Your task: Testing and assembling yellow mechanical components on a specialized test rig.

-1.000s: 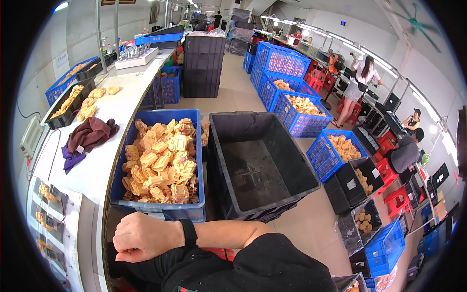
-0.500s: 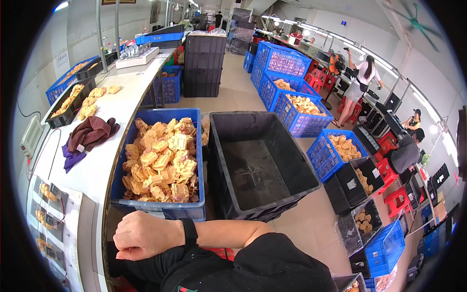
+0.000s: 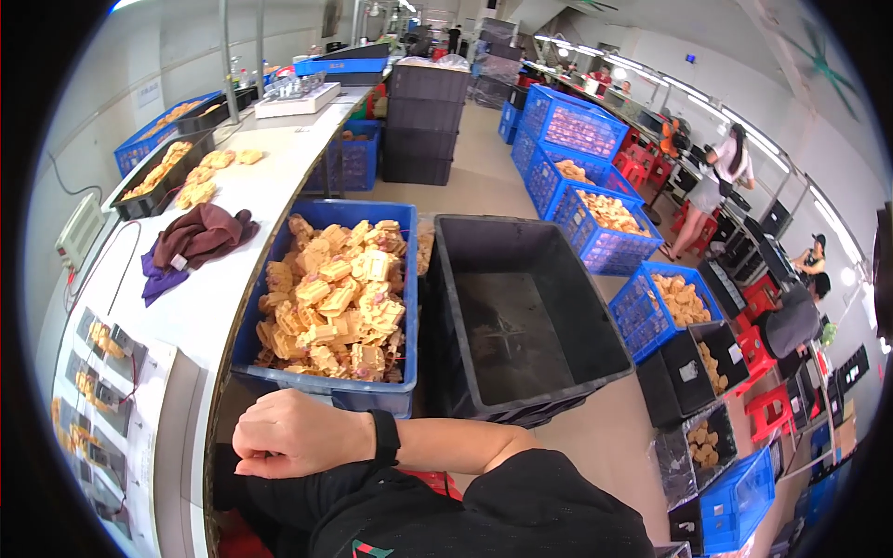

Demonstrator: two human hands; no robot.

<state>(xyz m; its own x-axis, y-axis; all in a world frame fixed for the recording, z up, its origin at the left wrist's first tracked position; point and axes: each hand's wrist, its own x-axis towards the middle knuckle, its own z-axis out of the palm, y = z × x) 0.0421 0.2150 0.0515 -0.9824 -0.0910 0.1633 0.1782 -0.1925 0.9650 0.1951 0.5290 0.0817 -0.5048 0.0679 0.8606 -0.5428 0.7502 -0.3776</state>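
Observation:
My right forearm lies across my front, with a black band at the wrist. My right hand [image 3: 296, 433] is curled into a loose fist, its knuckles up, resting by a black sleeve near the table edge; nothing shows in it. My left hand is out of sight. Just beyond the fist stands a blue crate [image 3: 372, 397] heaped with yellow-orange moulded plastic parts [image 3: 339, 298]. To its right is a large black bin [image 3: 512, 316] with a bare, scuffed bottom.
On the white table [image 3: 219, 279] at left lie a brown and purple cloth [image 3: 200, 240], loose yellow parts [image 3: 197, 192] and a fixture box [image 3: 102, 391] with wires. Black bins [image 3: 423, 121] are stacked ahead. Blue crates [image 3: 605, 232] and red stools [image 3: 770, 409] stand at right, where people work.
The whole view has shifted slightly, so the crate, bin and table appear farther right. My right hand keeps its fist shape and place before me.

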